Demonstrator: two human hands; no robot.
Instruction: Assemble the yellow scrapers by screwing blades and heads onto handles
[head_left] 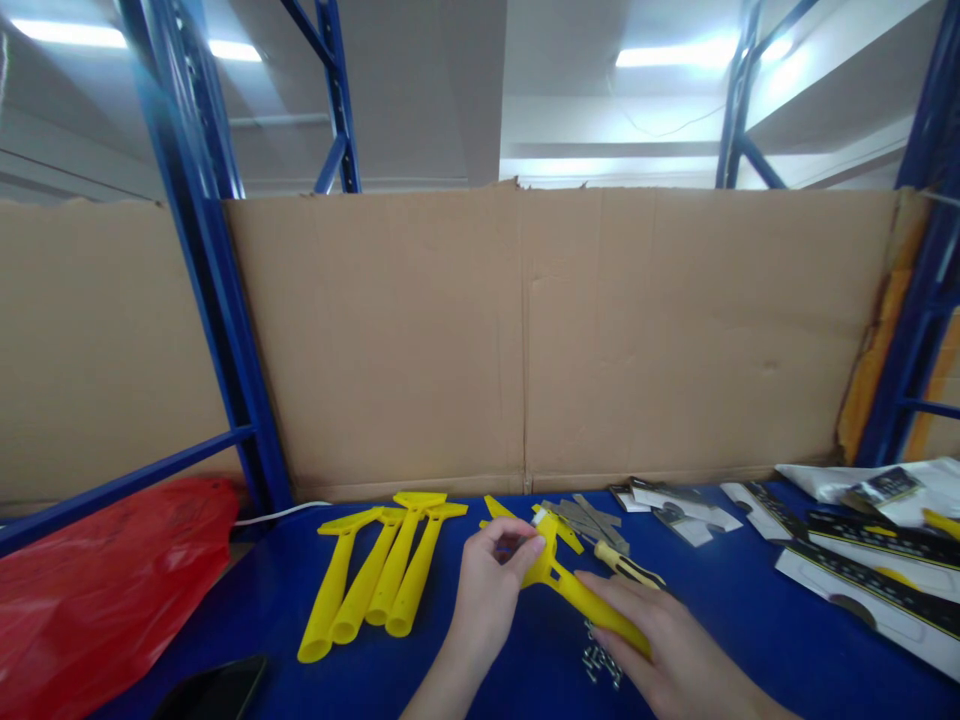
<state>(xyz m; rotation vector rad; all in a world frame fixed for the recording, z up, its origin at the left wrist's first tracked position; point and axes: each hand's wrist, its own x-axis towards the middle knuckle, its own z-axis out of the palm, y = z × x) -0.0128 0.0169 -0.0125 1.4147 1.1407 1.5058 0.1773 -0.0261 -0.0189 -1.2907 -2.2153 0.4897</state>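
Yellow plastic fills the right hand (660, 620), its fingers wrapped around the tube of a T-shaped handle (594, 606), over the middle of the table (480, 676) toward its near edge. Holding it by the tube seems to leave the wide head free and steady for the left hand (484, 575). That one is mostly closed, thumb and fingertips drawn together at the head, beside a small pale piece (539, 517); whether they grip it or only touch it, I cannot tell.

Four similar yellow handles (406, 562) lie side by side toward the table's left edge, heads to the back and open tubes to the front, probably to keep them compact and easy to count. Flat metal strips (592, 518) sit near the back edge, behind a screwdriver (627, 565) with a pale handle. Loose screws (600, 660) are gathered just beside the right hand, likely for short reaches. Printed packages (862, 600) spread along the right side, and a dark phone (217, 690) rests by the near left corner, both apart from the hands.
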